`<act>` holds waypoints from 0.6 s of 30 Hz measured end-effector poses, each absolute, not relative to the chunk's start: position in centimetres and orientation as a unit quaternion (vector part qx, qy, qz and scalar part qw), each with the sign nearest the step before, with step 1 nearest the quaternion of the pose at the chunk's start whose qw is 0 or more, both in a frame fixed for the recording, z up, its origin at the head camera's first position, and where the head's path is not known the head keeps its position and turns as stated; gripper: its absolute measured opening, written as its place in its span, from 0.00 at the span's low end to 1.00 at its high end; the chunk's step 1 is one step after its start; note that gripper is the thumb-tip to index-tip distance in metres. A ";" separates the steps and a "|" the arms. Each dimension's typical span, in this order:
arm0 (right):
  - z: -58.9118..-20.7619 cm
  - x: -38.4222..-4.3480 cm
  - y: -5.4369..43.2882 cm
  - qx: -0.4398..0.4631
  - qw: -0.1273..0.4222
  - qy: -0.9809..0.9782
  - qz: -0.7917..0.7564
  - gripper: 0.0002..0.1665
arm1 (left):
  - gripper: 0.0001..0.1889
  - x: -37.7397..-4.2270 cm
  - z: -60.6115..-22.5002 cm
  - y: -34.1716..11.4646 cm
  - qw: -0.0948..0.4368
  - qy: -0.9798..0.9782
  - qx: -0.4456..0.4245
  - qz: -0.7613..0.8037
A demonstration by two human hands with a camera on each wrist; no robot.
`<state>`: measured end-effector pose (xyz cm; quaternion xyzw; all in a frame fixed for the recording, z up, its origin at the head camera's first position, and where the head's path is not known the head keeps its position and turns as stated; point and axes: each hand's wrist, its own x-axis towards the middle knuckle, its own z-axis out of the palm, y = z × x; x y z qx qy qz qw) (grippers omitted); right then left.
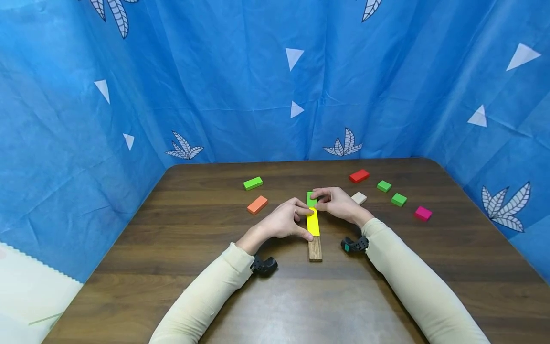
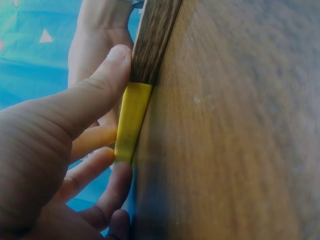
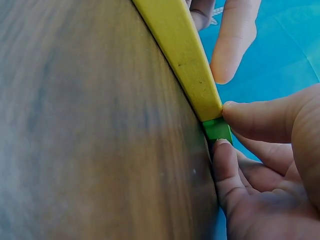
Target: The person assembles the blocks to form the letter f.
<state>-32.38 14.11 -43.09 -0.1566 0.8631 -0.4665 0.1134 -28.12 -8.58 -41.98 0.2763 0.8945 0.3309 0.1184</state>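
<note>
A yellow block (image 1: 312,223) lies in a straight row, between a dark wooden block (image 1: 315,249) at the near end and a green block (image 1: 311,198) at the far end. My left hand (image 1: 285,220) holds the yellow block from the left, its thumb by the joint with the wooden block and its fingers toward the far end. From the right, my right hand (image 1: 337,204) pinches the green block (image 3: 218,131), with its thumb near the joint with the yellow block (image 3: 187,65). In the right wrist view the green and yellow ends touch.
Left of the row lie a light green block (image 1: 253,183) and an orange block (image 1: 257,205). To the right are a red block (image 1: 359,176), two small green blocks (image 1: 399,199), a pink block (image 1: 423,213) and a pale block (image 1: 359,198), partly behind my right hand. A blue curtain (image 1: 258,86) surrounds the table.
</note>
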 end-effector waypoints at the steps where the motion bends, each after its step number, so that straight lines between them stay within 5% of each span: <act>1: -43.1 -32.3 14.1 -0.154 0.115 0.864 -0.466 0.20 | 0.41 -28.1 -42.0 -8.6 0.121 0.894 0.276 0.332; 18: -42.9 -32.3 13.2 -0.144 0.112 0.877 -0.445 0.16 | 0.40 -28.2 -42.1 -8.7 0.119 0.895 0.287 0.321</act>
